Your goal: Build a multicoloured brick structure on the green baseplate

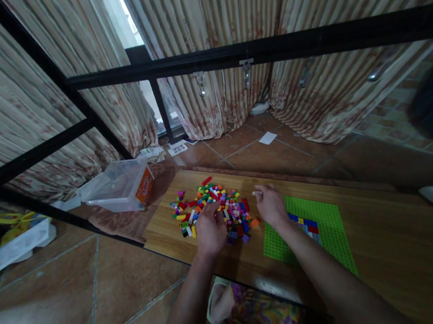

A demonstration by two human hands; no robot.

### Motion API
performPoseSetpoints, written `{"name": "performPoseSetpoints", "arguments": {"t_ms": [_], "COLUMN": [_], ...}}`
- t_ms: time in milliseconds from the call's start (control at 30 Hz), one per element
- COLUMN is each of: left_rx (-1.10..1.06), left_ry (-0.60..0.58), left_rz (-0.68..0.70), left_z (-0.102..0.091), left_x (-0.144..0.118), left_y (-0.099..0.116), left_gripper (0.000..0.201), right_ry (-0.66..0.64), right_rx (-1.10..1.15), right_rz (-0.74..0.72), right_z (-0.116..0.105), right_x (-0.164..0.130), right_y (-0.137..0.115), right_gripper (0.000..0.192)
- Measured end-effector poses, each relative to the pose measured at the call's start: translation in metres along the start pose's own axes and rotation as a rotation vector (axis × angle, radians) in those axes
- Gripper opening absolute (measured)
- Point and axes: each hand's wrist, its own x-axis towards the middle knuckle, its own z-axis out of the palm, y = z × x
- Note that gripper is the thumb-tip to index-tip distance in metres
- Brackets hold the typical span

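Over the heap of small coloured toy bricks (pixel 232 202) is my left hand (pixel 210 231), its fingers curled and drawn together at the bricks. What lies between those fingertips, if anything, is hidden. To the right of the heap, my right hand (pixel 272 206) pinches a small pale brick (pixel 257 192) just above the wooden board. Under my right forearm lies a green studded baseplate (pixel 330 221). Blue, yellow, red and white bricks form a built patch (pixel 310 226) on it, partly covered by that forearm.
The wooden board (pixel 386 230) carries the bricks and baseplate. Beyond its left end a clear plastic box (pixel 120 187) with an orange label stands on the floor. Black metal framing (pixel 204 61) and striped curtains (pixel 241 12) rise behind. A white paper (pixel 268 138) lies on the tiles.
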Motion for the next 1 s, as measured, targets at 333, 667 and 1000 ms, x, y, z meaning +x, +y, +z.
{"name": "performPoseSetpoints", "arguments": {"t_ms": [333,667,1000], "left_rx": [0.310,0.193,-0.041], "left_ry": [0.495,0.463,0.451], "left_rz": [-0.083,-0.205,-0.117], "left_z": [-0.048,-0.017,0.014], "left_x": [-0.023,-0.014,-0.025], "left_y": [-0.071,-0.080,-0.053], "left_gripper": [0.038,0.041,0.039], "right_ry": [-0.113,-0.126,-0.164], "right_rx": [-0.153,0.065,0.035], "right_rz": [-0.080,-0.010,0.038], "right_z": [0.001,-0.010,-0.007], "right_x": [0.012,-0.033,-0.046], "right_y": [0.015,-0.004,-0.003], "right_gripper": [0.017,0.017,0.025]}}
